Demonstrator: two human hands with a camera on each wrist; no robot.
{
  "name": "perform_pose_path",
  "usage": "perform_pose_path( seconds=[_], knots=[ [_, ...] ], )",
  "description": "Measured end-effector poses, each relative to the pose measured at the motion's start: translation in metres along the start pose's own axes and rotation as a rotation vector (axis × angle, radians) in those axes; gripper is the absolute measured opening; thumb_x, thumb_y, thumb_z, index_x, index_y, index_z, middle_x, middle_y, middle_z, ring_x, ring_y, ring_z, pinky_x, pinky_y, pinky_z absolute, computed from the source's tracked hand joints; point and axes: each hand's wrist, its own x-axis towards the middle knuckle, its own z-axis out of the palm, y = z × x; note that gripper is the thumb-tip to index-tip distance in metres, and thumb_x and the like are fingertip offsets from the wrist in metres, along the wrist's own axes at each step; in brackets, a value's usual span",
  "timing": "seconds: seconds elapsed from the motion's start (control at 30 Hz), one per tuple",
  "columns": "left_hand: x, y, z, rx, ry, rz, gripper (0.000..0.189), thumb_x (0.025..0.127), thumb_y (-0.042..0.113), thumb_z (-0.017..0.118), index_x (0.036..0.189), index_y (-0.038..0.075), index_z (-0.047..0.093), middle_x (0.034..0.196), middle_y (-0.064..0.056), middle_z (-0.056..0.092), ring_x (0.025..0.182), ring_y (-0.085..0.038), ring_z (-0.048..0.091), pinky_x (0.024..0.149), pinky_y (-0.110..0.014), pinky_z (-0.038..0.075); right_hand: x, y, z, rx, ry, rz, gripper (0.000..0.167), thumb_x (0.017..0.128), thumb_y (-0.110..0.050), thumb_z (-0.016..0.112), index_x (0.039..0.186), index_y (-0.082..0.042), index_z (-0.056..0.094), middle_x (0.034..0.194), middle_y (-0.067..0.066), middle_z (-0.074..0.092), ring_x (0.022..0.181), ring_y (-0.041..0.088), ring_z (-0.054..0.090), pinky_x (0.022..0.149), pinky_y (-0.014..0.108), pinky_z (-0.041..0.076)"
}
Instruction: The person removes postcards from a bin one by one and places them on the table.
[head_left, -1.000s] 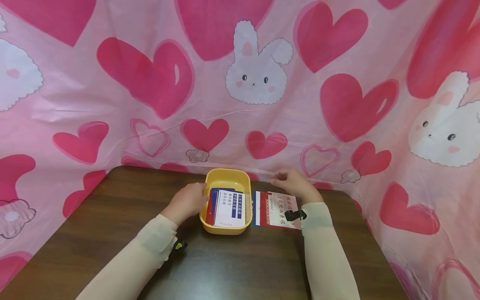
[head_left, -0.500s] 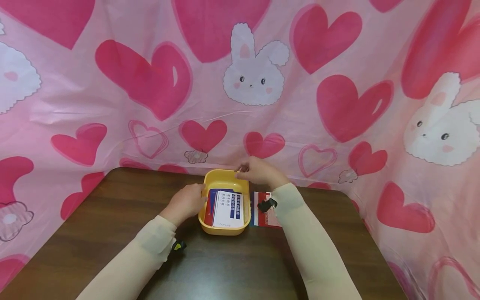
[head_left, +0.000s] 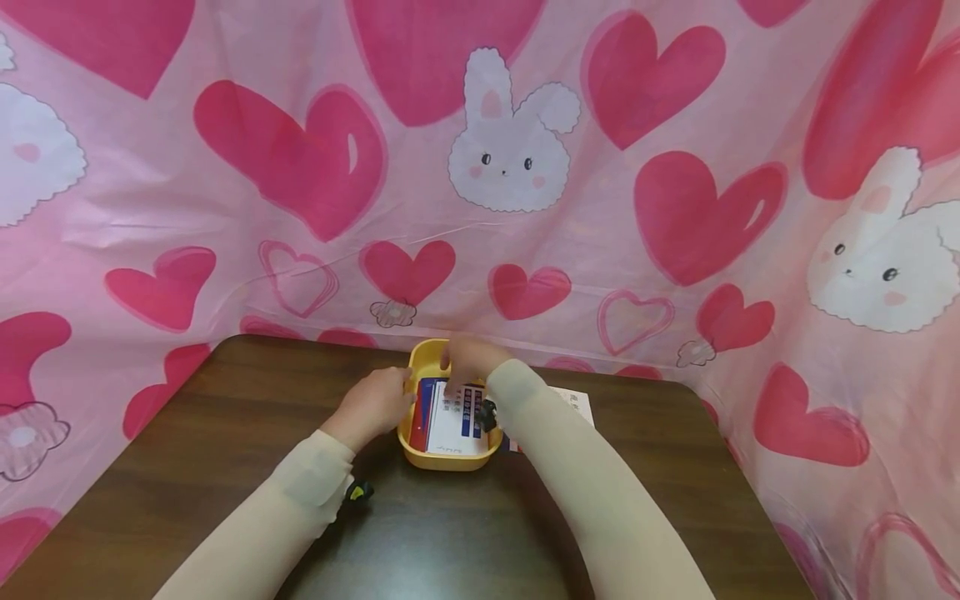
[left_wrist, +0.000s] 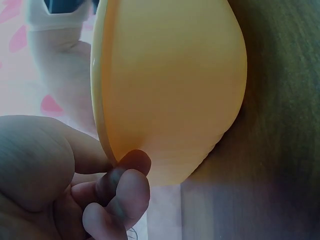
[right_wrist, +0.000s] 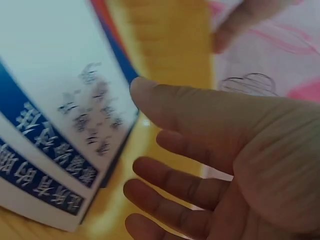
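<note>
Dark wood table (head_left: 225, 433); left hand (head_left: 372, 404) grips yellow tray (head_left: 450, 462) by its rim, right hand (head_left: 474, 360) has fingers apart over the cards (head_left: 446, 427). Suggest bracing tray, pinching edges only.

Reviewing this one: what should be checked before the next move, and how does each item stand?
1. Left hand gripping the yellow tray: ok.
2. Tray upright on the table: ok.
3. White card in the tray: ok, on top of the stack.
4. Right hand touching that card: cannot tell; they overlap in view.
5. All cards inside: not ok; other cards lie right of the tray.
</note>
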Motion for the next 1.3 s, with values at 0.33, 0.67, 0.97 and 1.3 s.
perform_pose_path(
  seconds=[0.33,0.67,0.97,1.3],
  knots=[
    [-0.001,0.001,0.000,-0.001,0.007,0.015,0.068,0.110,0.031,0.074,0.169,0.006,0.052,0.161,-0.020,0.066,0.140,-0.043,0.070,0.119,-0.061,0.058,0.013,0.008,0.020,-0.089,0.026,0.035,0.041,0.081,-0.022,0.106,0.109,-0.013,0.078,0.094,0.001,0.079,0.083,0.018,0.078,0.081,0.037,0.072],
    [0.000,0.001,0.000,0.010,0.015,0.019,0.066,0.110,0.029,0.074,0.168,0.005,0.054,0.161,-0.021,0.066,0.139,-0.043,0.071,0.118,-0.061,0.059,0.014,0.008,0.023,-0.099,0.043,0.043,0.032,0.085,-0.021,0.103,0.103,-0.012,0.079,0.088,0.004,0.080,0.073,0.019,0.080,0.069,0.036,0.071],
    [0.000,0.000,-0.001,-0.005,0.001,0.014,0.066,0.111,0.030,0.074,0.168,0.005,0.053,0.160,-0.020,0.067,0.135,-0.040,0.073,0.117,-0.059,0.060,0.013,0.012,0.016,-0.018,0.028,0.019,0.027,0.091,-0.020,0.098,0.104,-0.013,0.075,0.091,0.004,0.080,0.076,0.021,0.082,0.064,0.035,0.070],
    [-0.001,0.001,0.000,-0.016,0.005,0.005,0.068,0.109,0.031,0.076,0.169,0.007,0.053,0.162,-0.019,0.065,0.143,-0.045,0.069,0.118,-0.061,0.059,0.000,0.026,-0.002,0.155,0.175,-0.112,0.017,0.098,-0.024,0.092,0.113,-0.020,0.085,0.107,0.002,0.078,0.099,0.024,0.070,0.091,0.036,0.067]
  ],
)
